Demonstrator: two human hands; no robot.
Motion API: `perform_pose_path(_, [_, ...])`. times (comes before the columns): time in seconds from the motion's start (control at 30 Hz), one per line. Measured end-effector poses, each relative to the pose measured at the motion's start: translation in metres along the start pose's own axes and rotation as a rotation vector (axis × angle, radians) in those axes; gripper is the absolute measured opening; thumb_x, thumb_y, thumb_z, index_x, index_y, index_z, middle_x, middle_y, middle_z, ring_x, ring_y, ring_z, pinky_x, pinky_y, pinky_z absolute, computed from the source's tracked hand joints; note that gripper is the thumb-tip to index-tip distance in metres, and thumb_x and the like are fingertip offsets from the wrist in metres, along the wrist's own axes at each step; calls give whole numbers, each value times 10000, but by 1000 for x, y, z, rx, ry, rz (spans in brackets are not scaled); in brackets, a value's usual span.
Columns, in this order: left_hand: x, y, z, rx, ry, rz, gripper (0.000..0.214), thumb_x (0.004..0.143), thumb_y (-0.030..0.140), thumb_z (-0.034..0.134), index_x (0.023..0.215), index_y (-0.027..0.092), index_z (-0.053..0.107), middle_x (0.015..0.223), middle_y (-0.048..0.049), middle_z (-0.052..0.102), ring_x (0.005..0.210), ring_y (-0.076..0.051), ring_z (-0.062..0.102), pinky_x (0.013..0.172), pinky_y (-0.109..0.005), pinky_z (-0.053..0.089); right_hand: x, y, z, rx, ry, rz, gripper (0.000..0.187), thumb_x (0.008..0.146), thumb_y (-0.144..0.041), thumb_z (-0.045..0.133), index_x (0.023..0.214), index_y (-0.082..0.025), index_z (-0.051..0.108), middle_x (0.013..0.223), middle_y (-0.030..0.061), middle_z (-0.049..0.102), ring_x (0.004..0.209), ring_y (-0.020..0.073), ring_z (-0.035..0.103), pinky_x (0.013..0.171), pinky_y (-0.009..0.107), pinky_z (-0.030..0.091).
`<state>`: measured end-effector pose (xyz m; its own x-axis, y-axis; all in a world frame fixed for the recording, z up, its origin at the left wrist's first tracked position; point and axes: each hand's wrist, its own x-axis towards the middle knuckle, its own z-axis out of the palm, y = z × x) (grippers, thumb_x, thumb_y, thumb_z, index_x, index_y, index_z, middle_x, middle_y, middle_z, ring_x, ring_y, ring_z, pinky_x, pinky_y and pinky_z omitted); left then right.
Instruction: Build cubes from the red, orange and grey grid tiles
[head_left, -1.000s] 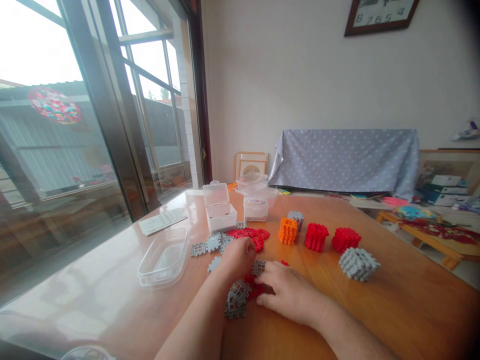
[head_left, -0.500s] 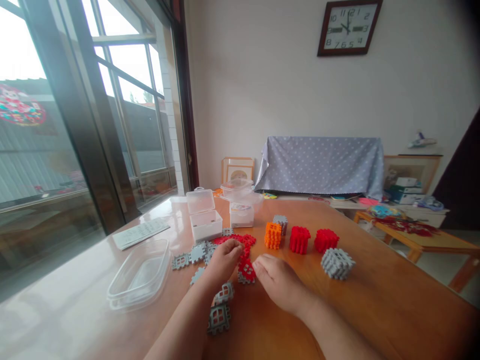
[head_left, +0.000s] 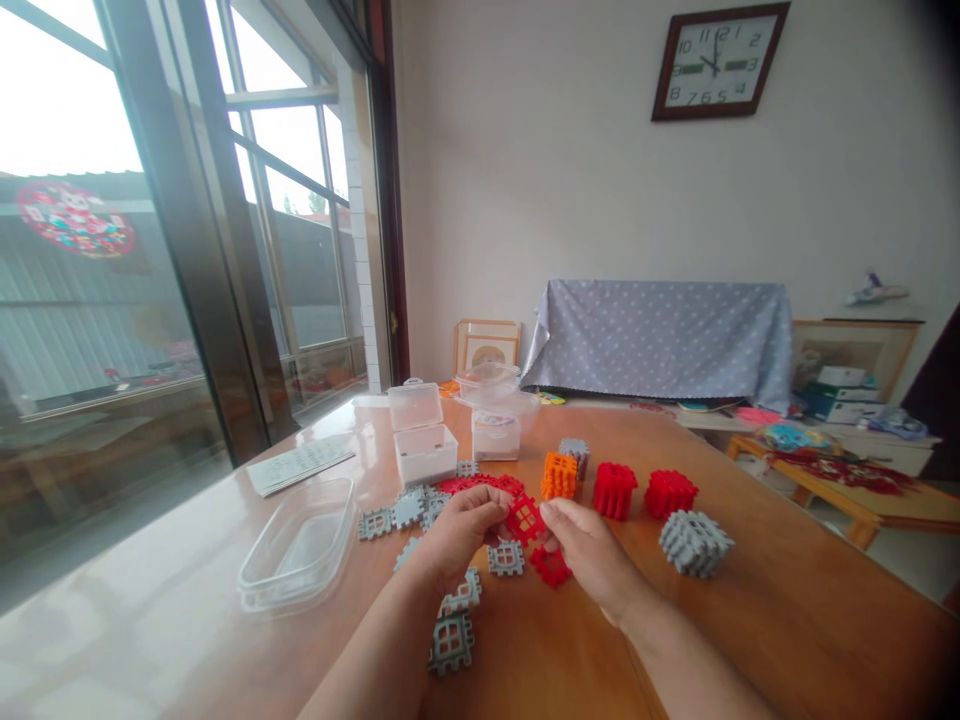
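A red window-pattern interlocking tile (head_left: 525,516) is pinched between the fingertips of my left hand (head_left: 469,525) and my right hand (head_left: 589,555), one at each side. Just under my right fingertips is a second red tile (head_left: 552,568); whether it touches those fingers or the table is unclear. A grey window tile (head_left: 505,558) lies flat between my wrists. Beyond my left hand, a heap of red tiles (head_left: 487,484) is partly hidden. Several grey tiles (head_left: 409,507) spread to the left, and a darker grey window tile (head_left: 451,642) lies nearer me.
Stacks of tiles stand at right: orange (head_left: 559,476), red (head_left: 615,490), another red (head_left: 670,493), and grey (head_left: 696,544). A clear plastic tray (head_left: 300,545) and a printed sheet (head_left: 300,465) lie at left. Behind are an open-lidded box (head_left: 426,455) and another box (head_left: 496,437).
My hands have come together around a red tile lifted off the table. The grey tile beneath is uncovered, and another red tile now shows below my right hand. The view has shifted slightly left.
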<state>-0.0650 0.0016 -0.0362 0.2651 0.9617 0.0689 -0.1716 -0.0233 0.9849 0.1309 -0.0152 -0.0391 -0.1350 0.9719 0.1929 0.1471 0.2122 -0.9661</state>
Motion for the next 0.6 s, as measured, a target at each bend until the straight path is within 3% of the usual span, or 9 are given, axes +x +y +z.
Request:
perform_pose_path(0.1, [1,-1,-1,5,-9,-6,234,753,341,715,868,143,667,704,-10,593,611,-102,497,594,-233,336,-1,-4,-4,19,23,-18,414,876,-426,562,1225,-224,658,1092,53,698,904,211,632,795,325,503])
perform_pose_path(0.17, [0,0,-1,-7,-34,4,234,754,335,723,869,138,672,695,0,578,594,-90,466,590,-232,325,-2,-10,-5,-17,-9,-52,488,837,-334,586,1316,-248,615,1214,55,662,969,209,625,860,336,496])
perform_pose_path(0.27, [0,1,1,-59,-58,6,263,749,336,747,896,132,669,735,-10,592,597,-82,463,593,-230,326,-4,-16,-1,-28,-94,-71,480,807,-285,610,1282,-222,637,1126,53,671,968,201,617,895,344,493])
perform_pose_path(0.37, [-1,2,4,-128,-30,-2,338,735,366,773,957,141,656,792,-25,616,632,-95,512,616,-230,350,-5,-13,5,54,-128,-20,400,805,-311,629,1188,-201,658,985,35,679,895,196,628,822,336,515])
perform_pose_path(0.47, [-2,3,7,-150,5,-18,315,750,387,749,940,157,645,757,-6,597,642,-101,529,614,-227,355,-3,-7,6,90,-78,-7,342,801,-309,636,1127,-205,652,960,30,678,890,200,632,802,327,513])
perform_pose_path(0.6, [-2,3,7,-107,22,-48,204,752,282,689,916,174,634,769,-4,618,669,-108,568,600,-223,351,-1,-5,3,112,21,-43,303,818,-315,625,1104,-215,628,1009,41,673,943,212,629,850,338,505])
